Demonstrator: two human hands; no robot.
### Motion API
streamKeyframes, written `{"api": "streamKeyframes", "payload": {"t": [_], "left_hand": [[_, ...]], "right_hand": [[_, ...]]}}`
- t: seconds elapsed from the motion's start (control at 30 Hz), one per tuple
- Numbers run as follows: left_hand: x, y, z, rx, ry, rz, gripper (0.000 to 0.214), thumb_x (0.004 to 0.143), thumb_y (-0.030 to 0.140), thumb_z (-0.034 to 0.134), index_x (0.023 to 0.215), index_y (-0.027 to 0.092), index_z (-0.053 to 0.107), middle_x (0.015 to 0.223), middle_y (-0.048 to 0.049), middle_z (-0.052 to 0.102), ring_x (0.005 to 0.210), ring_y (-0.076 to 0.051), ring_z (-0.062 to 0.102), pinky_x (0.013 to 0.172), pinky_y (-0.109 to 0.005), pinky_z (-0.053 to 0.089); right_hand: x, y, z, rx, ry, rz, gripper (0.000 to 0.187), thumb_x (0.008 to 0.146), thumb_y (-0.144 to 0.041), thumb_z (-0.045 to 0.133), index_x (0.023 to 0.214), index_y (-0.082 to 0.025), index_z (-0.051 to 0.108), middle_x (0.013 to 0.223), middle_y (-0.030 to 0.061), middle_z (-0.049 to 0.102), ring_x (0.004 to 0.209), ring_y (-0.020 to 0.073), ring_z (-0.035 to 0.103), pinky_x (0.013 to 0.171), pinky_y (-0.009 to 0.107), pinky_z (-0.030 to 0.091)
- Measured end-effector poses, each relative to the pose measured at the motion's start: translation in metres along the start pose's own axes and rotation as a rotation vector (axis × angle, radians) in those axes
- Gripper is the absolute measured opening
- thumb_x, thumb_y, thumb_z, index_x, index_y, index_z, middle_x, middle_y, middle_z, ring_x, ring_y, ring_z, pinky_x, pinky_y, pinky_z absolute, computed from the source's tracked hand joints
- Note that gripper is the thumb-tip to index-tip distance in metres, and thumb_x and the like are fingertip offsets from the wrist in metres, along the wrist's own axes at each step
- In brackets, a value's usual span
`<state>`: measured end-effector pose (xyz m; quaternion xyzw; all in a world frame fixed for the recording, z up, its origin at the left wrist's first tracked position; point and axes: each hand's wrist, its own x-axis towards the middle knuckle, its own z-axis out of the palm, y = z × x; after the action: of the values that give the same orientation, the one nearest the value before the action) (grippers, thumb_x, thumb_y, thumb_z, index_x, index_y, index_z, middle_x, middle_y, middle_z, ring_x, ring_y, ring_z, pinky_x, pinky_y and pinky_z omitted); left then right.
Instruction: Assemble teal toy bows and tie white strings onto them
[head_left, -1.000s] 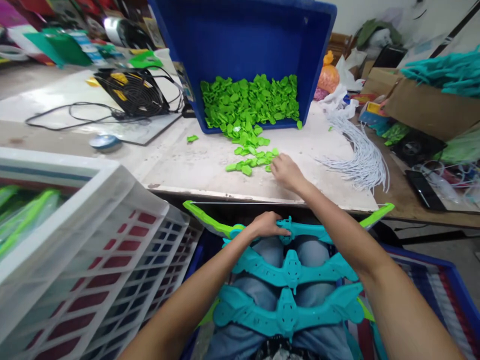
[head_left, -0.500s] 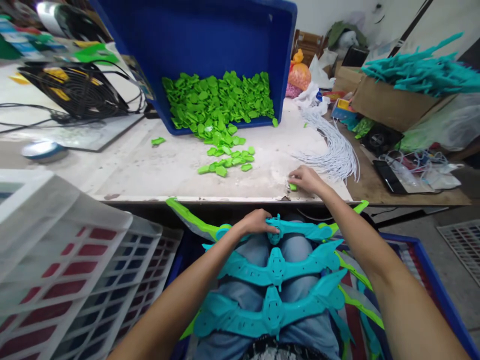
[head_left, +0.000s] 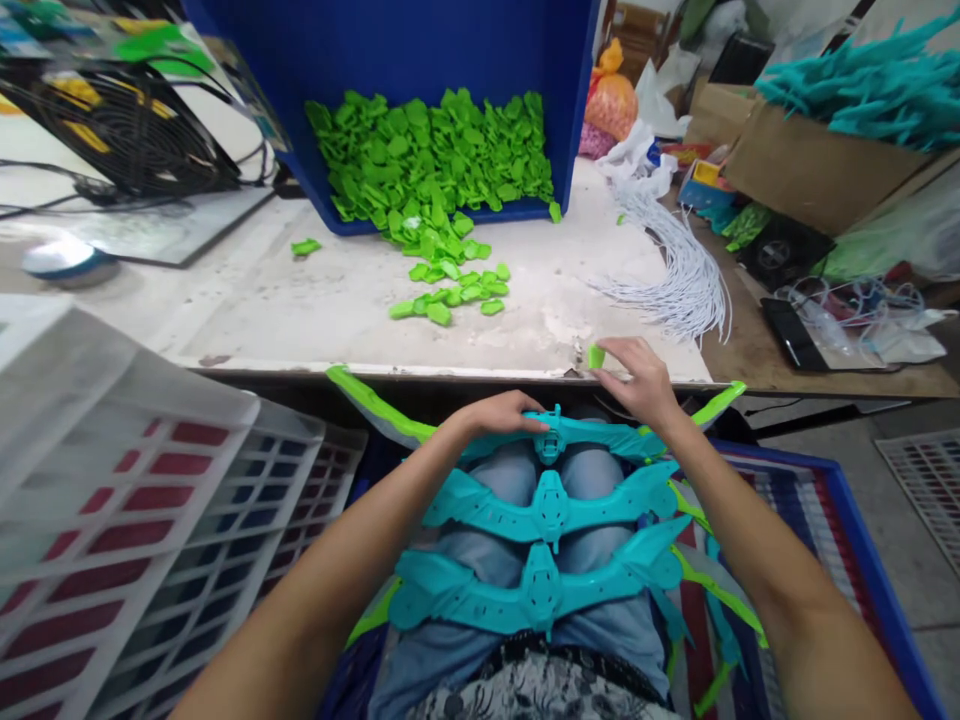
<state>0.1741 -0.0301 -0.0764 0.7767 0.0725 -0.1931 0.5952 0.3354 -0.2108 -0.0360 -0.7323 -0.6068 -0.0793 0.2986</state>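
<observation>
Green clip (head_left: pixel 596 355) pinched in right hand (head_left: pixel 637 385); no legible writing.

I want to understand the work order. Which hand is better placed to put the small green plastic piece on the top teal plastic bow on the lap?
Probably the right hand: it already pinches the small green plastic piece just above the top teal plastic bow. The left hand rests on that bow, steadying it.

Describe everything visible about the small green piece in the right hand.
The small green piece is bright green, looks like moulded plastic, and matches the loose pieces scattered on the table. It is pinched at the tips of the right hand, just over the table's near edge, above the top teal bow. Its finer shape is too small to tell.
</observation>
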Motion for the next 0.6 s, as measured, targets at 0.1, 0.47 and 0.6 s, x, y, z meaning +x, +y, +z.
{"api": "streamKeyframes", "payload": {"t": [0.1, 0.47, 0.6], "left_hand": [[0.0, 0.0, -0.001, -0.01, 0.002, -0.008, 0.045, 0.069, 0.046, 0.067, 0.095, 0.01, 0.071, 0.091, -0.0064, 0.071, 0.084, -0.02, 0.058, 0.079, -0.028, 0.042], [0.002, -0.002, 0.004, 0.016, 0.024, 0.052, 0.021, 0.08, 0.027, 0.06, 0.089, 0.01, 0.069, 0.078, -0.0004, 0.067, 0.075, -0.016, 0.055, 0.073, -0.024, 0.042], [-0.001, 0.009, 0.004, 0.175, 0.05, 0.088, 0.017, 0.076, 0.027, 0.067, 0.084, 0.012, 0.068, 0.071, 0.0015, 0.063, 0.07, -0.015, 0.053, 0.067, -0.024, 0.04]], "right_hand": [[-0.045, -0.035, 0.011, 0.077, -0.004, -0.136, 0.028, 0.091, -0.026, 0.058, 0.117, -0.019, 0.063, 0.112, 0.0111, 0.068, 0.105, 0.0233, 0.059, 0.091, 0.043, 0.051], [-0.096, -0.046, 0.074, -0.081, 0.042, -0.237, 0.026, 0.09, -0.016, 0.058, 0.114, -0.016, 0.067, 0.111, 0.0149, 0.069, 0.104, 0.0253, 0.06, 0.085, 0.043, 0.055], [-0.093, -0.05, 0.067, -0.105, 0.033, -0.178, 0.025, 0.09, -0.019, 0.057, 0.111, -0.024, 0.069, 0.107, 0.0114, 0.068, 0.103, 0.027, 0.059, 0.082, 0.047, 0.053]]}}
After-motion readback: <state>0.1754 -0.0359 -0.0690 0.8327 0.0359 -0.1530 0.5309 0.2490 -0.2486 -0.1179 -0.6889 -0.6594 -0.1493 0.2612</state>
